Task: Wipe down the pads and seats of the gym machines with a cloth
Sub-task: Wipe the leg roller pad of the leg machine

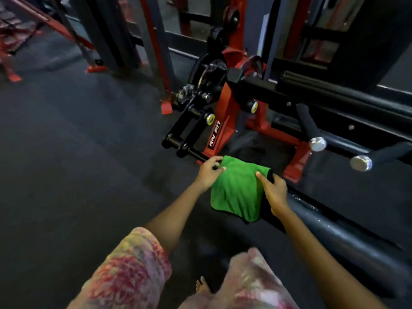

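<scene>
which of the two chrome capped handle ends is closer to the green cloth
The upper-left chrome-capped black handle end; the other chrome cap sits farther right of the green cloth.

White letters on a black label [215, 135] read "RN FIT"; the label runs lengthwise down the red upright [225, 121] of the gym machine. Nothing else can be read.

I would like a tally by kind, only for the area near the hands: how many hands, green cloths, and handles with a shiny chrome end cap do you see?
Hands: 2, left hand and right hand, both gripping the cloth
Green cloth: 1
Chrome-capped handles: 2, one and another
Total: 5
</scene>
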Available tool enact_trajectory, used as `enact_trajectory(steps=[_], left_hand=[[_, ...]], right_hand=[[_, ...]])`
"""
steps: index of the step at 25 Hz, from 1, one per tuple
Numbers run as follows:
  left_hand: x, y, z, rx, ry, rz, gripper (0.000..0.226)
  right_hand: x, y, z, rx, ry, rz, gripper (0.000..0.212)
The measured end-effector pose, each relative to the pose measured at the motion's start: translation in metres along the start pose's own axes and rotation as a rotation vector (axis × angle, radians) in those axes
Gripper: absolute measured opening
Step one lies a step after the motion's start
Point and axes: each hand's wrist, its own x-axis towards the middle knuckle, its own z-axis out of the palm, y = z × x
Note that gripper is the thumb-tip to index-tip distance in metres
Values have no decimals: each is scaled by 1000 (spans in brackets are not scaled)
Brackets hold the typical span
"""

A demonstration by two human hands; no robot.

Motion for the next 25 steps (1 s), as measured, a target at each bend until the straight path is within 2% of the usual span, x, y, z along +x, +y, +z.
enact_trajectory(steps=[6, 10, 12, 13, 15, 17, 18, 20, 22, 25], left_hand=[[50, 2, 3, 76, -88, 152, 37], [69, -1, 7, 171, -138, 276, 39], [72, -8, 6, 153, -158, 309, 40], [78, -11, 8, 113, -211, 265, 40], [83, -21, 8, 40, -277, 197, 35], [92, -31, 8, 27, -345, 246, 31], [97, -31, 8, 30, -389, 287, 32], [114, -32, 7, 75, -493, 269, 39], [122, -33, 2, 24, -595, 167, 30], [138, -34, -10, -13, -858, 114, 34]], right_hand=[[17, -21, 2, -283, 206, 2, 33], [29, -17, 5, -699, 304, 26, 44], [31, -19, 11, -810, 366, -102, 49], [34, -23, 16, -852, 391, -155, 51], [30, -30, 33, -920, 257, -222, 57], [22, -27, 60, -1010, 76, -168, 80], [20, -22, 72, -1083, 54, -157, 91], [18, -19, 90, -1168, 104, -114, 100], [16, -22, 98, -1177, 138, -5, 101], [17, -27, 116, -1184, 259, 100, 87]])
